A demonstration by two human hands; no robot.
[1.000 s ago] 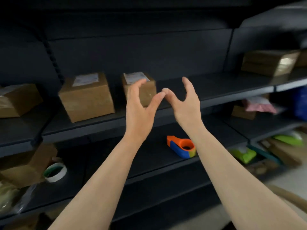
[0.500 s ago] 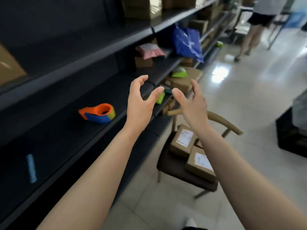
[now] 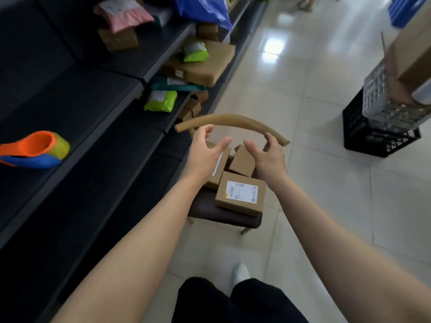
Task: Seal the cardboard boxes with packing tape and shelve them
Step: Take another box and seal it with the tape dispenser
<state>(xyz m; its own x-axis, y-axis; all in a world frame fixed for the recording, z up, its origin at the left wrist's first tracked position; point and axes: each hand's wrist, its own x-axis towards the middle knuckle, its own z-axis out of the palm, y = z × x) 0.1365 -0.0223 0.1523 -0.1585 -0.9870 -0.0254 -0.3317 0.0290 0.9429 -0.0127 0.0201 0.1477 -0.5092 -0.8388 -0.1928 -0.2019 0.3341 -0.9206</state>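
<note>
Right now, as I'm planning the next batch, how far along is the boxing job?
Done: a few shelved boxes already lie on the shelf. In hand: nothing yet; the left hand and right hand hover open over three chair boxes. Left: those three need shelving; whether they are taped I cannot tell. The dispenser sits idle on the shelf.

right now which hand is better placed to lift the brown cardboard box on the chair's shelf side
Probably left: the left hand hovers open directly over that brown cardboard box, while the right hand, also open, sits farther over, by the end of the curved wooden backrest.
</note>
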